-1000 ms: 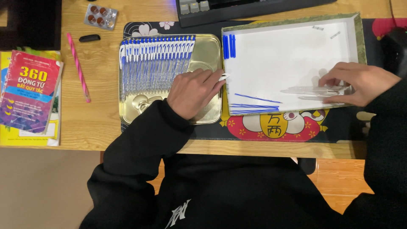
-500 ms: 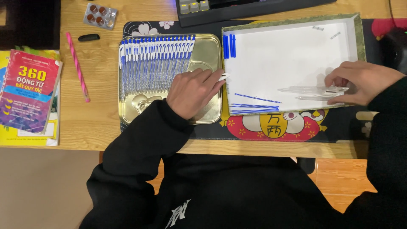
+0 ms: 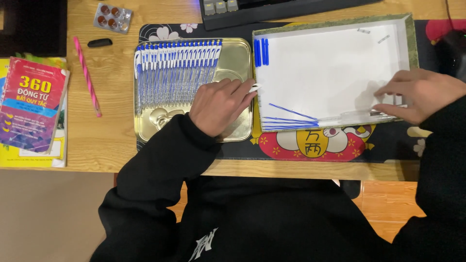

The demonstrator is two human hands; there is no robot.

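A red book [image 3: 31, 109] is lying on the wooden table [image 3: 111, 145], well to the left of the left hand [image 3: 221, 106]. A pink stick [image 3: 87, 75] is lying between them. A small black thing [image 3: 99, 42] and a blister pack [image 3: 112, 17] are sitting beyond and left of that hand. A keyboard [image 3: 272, 9] is resting straight beyond it.

Gold tray [image 3: 240, 58], blue-white pens [image 3: 174, 73].

On the tabletop [image 3: 111, 145]: 2 trays, 1 gold tin [image 3: 238, 58] and, right of it, 1 white box [image 3: 335, 68] holding 3 blue caps [image 3: 261, 52]; 1 pink pencil [image 3: 87, 76], 1 blister pack [image 3: 112, 17], 2 hands.
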